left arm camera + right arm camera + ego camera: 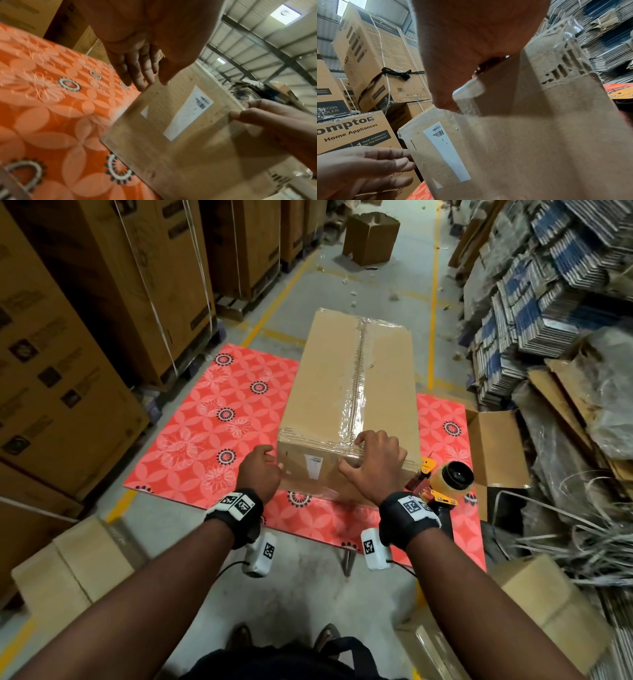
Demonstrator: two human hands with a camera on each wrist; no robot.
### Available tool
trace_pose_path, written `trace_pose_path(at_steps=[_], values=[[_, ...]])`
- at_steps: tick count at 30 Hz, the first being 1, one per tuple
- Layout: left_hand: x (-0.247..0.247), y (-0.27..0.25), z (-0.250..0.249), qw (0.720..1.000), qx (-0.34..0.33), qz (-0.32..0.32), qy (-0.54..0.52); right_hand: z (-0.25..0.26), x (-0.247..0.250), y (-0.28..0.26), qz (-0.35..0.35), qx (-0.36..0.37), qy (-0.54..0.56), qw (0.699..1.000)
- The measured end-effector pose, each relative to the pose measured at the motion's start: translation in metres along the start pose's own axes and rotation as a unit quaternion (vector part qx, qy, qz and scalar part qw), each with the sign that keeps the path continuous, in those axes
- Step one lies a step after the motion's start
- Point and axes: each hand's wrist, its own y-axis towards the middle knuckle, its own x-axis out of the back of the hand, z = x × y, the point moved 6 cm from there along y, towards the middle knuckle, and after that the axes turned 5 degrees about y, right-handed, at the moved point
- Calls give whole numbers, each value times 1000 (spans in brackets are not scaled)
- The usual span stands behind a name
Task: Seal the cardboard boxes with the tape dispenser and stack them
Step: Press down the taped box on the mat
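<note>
While one taped box point(349, 405) lies on the table point(191, 440), right hand point(371, 465) spread over its edge, left hand point(261, 470) seemingly relaxed beside, one tape dispenser point(445, 481).

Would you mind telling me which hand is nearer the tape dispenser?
Right. The right hand rests on the box's near top edge, beside the tape dispenser; the left hand is at the box's far-side corner.

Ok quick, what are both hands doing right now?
Left hand: open, fingertips at the cardboard box's near left corner.
Right hand: open, spread over its taped near top edge.
</note>
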Motion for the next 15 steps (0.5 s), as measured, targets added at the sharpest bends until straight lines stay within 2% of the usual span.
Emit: trace_pose_path(at_steps=[3,7,10,12,15], values=[[-6,-2,-7,998,-27,13,58,1,0,0,-4,2,-1,1000],[-47,-18,-26,988,-11,129,88,1,0,-1,-10,1,-4,1000],[-67,-30,-10,959,3,195,203,0,-1,-1,-10,8,0,1000],[-64,-34,1,949,2,190,251,-1,-1,-2,-11,10,6,1000],[-39,-28,2,977,11,116,179,-2,-1,-4,-8,10,9,1000]])
